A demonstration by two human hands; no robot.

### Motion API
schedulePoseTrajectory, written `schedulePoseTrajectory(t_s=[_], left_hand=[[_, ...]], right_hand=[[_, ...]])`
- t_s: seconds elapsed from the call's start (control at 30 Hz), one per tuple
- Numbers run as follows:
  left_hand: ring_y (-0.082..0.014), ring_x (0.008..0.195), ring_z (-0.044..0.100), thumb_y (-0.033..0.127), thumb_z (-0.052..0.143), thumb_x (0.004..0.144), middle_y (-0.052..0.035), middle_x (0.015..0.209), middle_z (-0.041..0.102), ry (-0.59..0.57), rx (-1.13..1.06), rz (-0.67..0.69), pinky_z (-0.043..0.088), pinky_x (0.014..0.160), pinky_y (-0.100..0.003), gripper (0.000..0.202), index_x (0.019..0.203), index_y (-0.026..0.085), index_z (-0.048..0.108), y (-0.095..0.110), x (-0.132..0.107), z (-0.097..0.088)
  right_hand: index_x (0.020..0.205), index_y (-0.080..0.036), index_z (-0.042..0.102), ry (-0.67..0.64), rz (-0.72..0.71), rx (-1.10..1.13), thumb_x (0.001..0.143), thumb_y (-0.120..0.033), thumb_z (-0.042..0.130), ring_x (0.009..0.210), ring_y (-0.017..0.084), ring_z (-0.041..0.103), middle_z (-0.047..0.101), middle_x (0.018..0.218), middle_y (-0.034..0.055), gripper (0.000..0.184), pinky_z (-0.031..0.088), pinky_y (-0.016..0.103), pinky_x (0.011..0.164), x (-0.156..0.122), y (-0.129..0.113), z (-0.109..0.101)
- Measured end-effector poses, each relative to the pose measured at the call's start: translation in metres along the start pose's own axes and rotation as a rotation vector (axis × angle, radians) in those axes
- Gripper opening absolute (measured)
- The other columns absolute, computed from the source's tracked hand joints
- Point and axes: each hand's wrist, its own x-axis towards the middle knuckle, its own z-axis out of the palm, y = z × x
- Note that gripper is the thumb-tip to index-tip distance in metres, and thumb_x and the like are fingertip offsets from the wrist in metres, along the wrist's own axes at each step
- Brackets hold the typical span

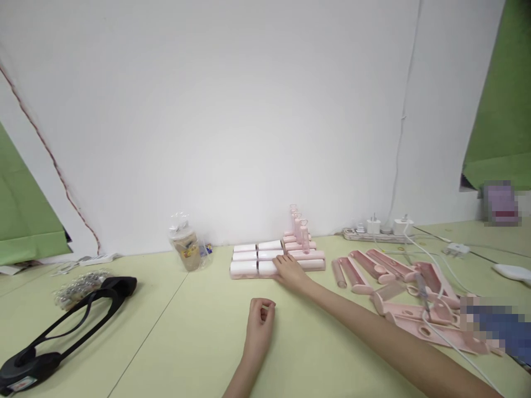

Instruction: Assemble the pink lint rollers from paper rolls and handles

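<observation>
Several white and pink tubes (244, 268) lie side by side in a stack of rows near the wall. My right hand (291, 273) reaches over the front row, its fingers curled over a white tube (267, 268) near the middle. My left hand (261, 319) is loosely curled above the table in front of the rows, with nothing visible in it. Behind the right hand, clear pink cylinders with loops (305, 239) stand upright on the pink ends of the tubes.
Loose pink shell halves (357, 276) and white cables spread over the right side. A power strip (377, 236) with chargers lies along the wall. Toward the left are a bagged drink cup (188, 251), a black strapped frame (112, 287) and a clear-wrapped bundle (78, 290).
</observation>
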Motion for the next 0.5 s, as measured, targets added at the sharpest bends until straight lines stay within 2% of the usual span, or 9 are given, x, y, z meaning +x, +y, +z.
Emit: schedulePoseTrajectory(t_s=[0.1,0.2,0.27,0.3,0.37,0.4,0.5], left_hand=[[-0.0196,0.078,0.051,0.04,0.05,0.076,-0.0082,0.091,0.05,0.038,-0.001,-0.032,0.042,0.074,-0.034,0.031,0.095,0.016,0.049,-0.001,0.001,0.001],[-0.0241,0.1,0.046,0.037,0.068,0.06,-0.0127,0.11,0.044,0.066,-0.011,-0.052,0.036,0.088,-0.037,0.066,0.114,0.014,0.037,0.001,-0.002,0.001],[-0.0252,0.107,0.044,0.035,0.074,0.053,-0.0121,0.113,0.045,-0.058,-0.071,-0.077,0.033,0.092,-0.038,0.077,0.117,0.017,0.035,0.006,-0.005,0.002],[-0.0247,0.104,0.047,0.036,0.074,0.054,-0.0111,0.11,0.049,-0.146,-0.129,-0.091,0.035,0.091,-0.038,0.078,0.118,0.017,0.034,0.009,-0.006,0.003],[-0.0227,0.096,0.052,0.042,0.07,0.059,-0.0088,0.1,0.054,-0.295,-0.277,-0.114,0.039,0.086,-0.037,0.073,0.117,0.018,0.034,0.019,-0.01,0.007],[-0.0219,0.092,0.054,0.046,0.066,0.063,-0.0084,0.098,0.054,-0.329,-0.348,-0.124,0.041,0.084,-0.037,0.07,0.117,0.018,0.034,0.023,-0.012,0.01],[-0.0209,0.085,0.057,0.057,0.055,0.07,-0.0106,0.1,0.055,-0.351,-0.503,-0.18,0.044,0.076,-0.036,0.063,0.115,0.017,0.036,0.036,-0.019,0.021]], right_hand=[[0.098,-0.012,0.054,-0.041,0.004,0.024,0.078,-0.023,0.056,0.102,0.024,0.045,0.053,0.105,0.0101,0.023,0.033,0.041,0.089,-0.026,-0.007,-0.011],[0.094,-0.015,0.052,-0.095,0.008,0.08,0.073,-0.025,0.06,0.095,0.025,0.047,0.055,0.099,0.01,0.025,0.036,0.037,0.082,-0.068,-0.015,-0.033],[0.094,-0.018,0.049,-0.142,0.059,0.164,0.073,-0.036,0.059,0.087,0.022,0.049,0.056,0.094,0.0068,0.029,0.039,0.033,0.072,-0.099,-0.019,-0.047],[0.095,-0.019,0.047,-0.173,0.122,0.278,0.073,-0.041,0.059,0.085,0.021,0.05,0.055,0.093,0.0057,0.033,0.04,0.031,0.07,-0.113,-0.02,-0.054],[0.103,-0.021,0.042,-0.244,0.314,0.665,0.073,-0.046,0.058,0.084,0.019,0.051,0.055,0.094,0.0047,0.043,0.04,0.029,0.069,-0.136,-0.021,-0.064],[0.108,-0.022,0.039,-0.273,0.425,0.93,0.074,-0.046,0.057,0.086,0.019,0.052,0.055,0.096,0.0046,0.045,0.039,0.029,0.071,-0.145,-0.021,-0.068],[0.108,-0.019,0.042,-0.345,0.691,1.735,0.078,-0.044,0.05,0.087,0.018,0.053,0.056,0.093,0.0048,0.04,0.04,0.03,0.073,-0.163,-0.019,-0.072]])
